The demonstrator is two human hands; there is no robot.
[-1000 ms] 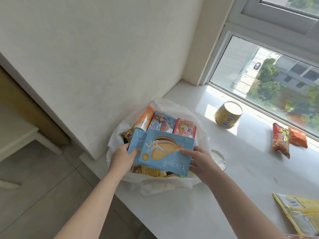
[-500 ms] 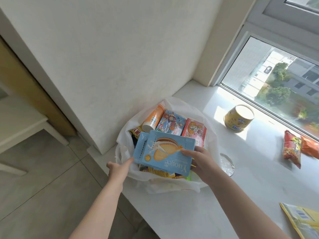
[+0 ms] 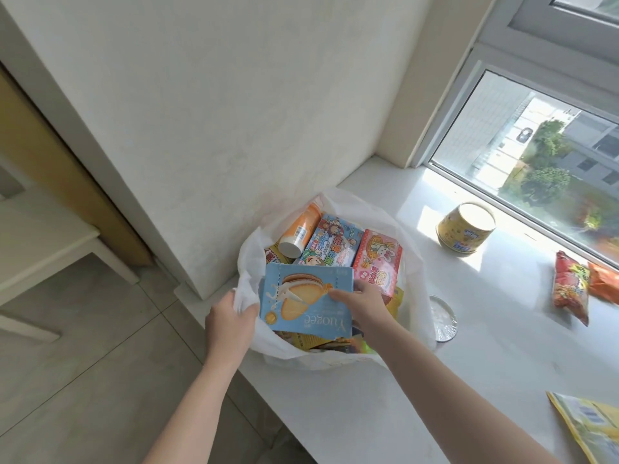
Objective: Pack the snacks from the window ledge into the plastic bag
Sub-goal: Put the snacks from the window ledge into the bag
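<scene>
Head view: left hand (image 3: 231,324) has let go of the blue box (image 3: 306,298) and now grips the plastic bag (image 3: 413,279) rim at the ledge's left end; right hand (image 3: 363,304) presses the box in. Several snacks remain on the ledge (image 3: 385,406).

Bag mouth (image 3: 254,242) crowded: I see blue biscuit box (image 3: 306,301) lying across the packed snacks, wall close at 11 o'clock. Open ledge (image 3: 485,329) at 3 o'clock, between foil lid (image 3: 442,320) and red packet (image 3: 570,287).
</scene>
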